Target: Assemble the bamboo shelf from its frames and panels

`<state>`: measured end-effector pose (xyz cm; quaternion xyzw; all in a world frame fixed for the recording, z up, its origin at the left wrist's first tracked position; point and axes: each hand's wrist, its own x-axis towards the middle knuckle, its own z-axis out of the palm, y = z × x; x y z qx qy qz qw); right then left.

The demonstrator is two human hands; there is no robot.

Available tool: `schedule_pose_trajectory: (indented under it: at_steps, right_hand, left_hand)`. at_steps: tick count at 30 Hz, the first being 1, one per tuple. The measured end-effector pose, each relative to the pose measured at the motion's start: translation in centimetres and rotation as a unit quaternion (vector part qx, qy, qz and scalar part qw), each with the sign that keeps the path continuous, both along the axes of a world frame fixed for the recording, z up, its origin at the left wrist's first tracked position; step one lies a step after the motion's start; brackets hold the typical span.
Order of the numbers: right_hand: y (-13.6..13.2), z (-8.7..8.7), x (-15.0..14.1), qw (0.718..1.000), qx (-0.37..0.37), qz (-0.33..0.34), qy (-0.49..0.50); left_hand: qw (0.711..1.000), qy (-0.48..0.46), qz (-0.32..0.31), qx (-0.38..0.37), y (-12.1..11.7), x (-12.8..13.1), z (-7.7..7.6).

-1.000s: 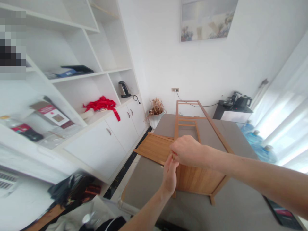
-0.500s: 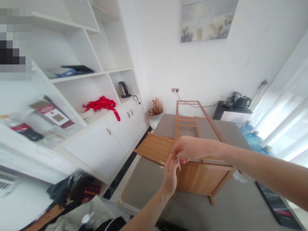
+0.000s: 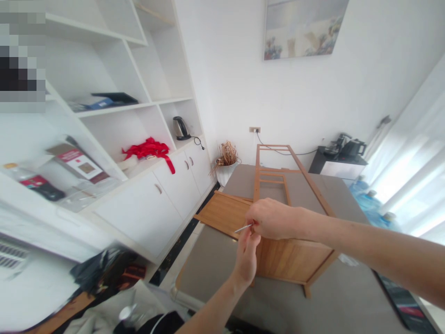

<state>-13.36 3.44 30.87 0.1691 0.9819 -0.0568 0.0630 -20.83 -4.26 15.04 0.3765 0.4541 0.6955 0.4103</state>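
Observation:
A half-built bamboo rack (image 3: 290, 254) lies on its side on a grey table (image 3: 340, 297). My right hand (image 3: 274, 219) is closed round a thin silver hex key (image 3: 242, 228) at the rack's near top corner, its long arm pointing left. My left hand (image 3: 247, 257) reaches up from below, its fingers pinched at the same corner right under the key; what they hold, if anything, is hidden. A loose bamboo panel (image 3: 224, 213) lies flat to the left of both hands.
White cabinets with shelves run along the left, bearing a red cloth (image 3: 149, 149) and a kettle (image 3: 179, 128). A potted dry plant (image 3: 225, 163) stands past the table's far corner. Blue water jugs (image 3: 368, 200) sit at the right, a dark flat thing (image 3: 403, 307) on the table's near right.
The hex key in my right hand has swung from hanging downward to pointing left. My right wrist has rolled over. The left hand has kept its place at the corner.

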Motion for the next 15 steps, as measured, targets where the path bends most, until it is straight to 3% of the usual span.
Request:
schedule_pose_trajectory:
  at_steps: [10,15]
  right_hand:
    - [0.11,0.55,-0.29,0.998,-0.025,-0.046,-0.023]
    - [0.69,0.36,0.02,0.987,-0.129,-0.091,0.005]
  left_hand:
    - [0.999,-0.004,-0.04,0.022,0.0,0.01,0.32]
    - [0.999,0.009,-0.037,0.025,-0.06,-0.02,0.33]
